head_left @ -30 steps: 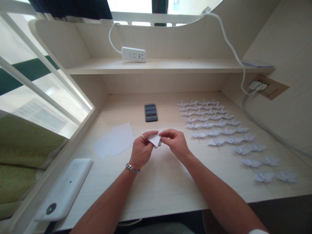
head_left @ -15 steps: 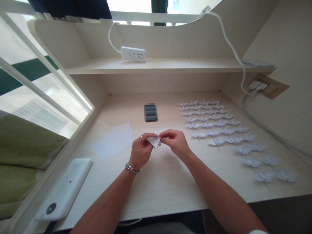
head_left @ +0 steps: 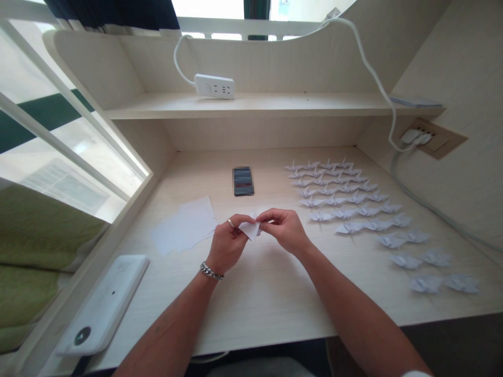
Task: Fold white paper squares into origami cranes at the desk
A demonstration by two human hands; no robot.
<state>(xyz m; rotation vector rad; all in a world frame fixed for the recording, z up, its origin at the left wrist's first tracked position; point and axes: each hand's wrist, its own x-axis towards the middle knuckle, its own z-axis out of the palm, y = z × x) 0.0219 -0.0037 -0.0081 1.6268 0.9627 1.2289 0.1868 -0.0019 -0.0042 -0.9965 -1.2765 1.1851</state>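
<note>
A small piece of folded white paper [head_left: 250, 230] is held between both hands above the middle of the desk. My left hand [head_left: 229, 240], with a ring and a chain bracelet, pinches its left side. At the paper's upper right, my right hand [head_left: 285, 229] is closed with thumb and forefinger on the edge. The fingers partly hide the folds. Loose white paper sheets [head_left: 188, 225] lie overlapping just left of my left hand. Several folded paper cranes [head_left: 346, 191] stand in rows on the right of the desk.
A dark phone-like object [head_left: 243, 181], its face pixelated, lies beyond the hands. On the shelf stands a white power strip [head_left: 214, 87]. A long white device [head_left: 104, 303] sits at the front left. White cables [head_left: 369, 63] run to a wall socket [head_left: 436, 139].
The hands and the folded paper stay almost in place. The paper's lower point has shifted very slightly to the right.
</note>
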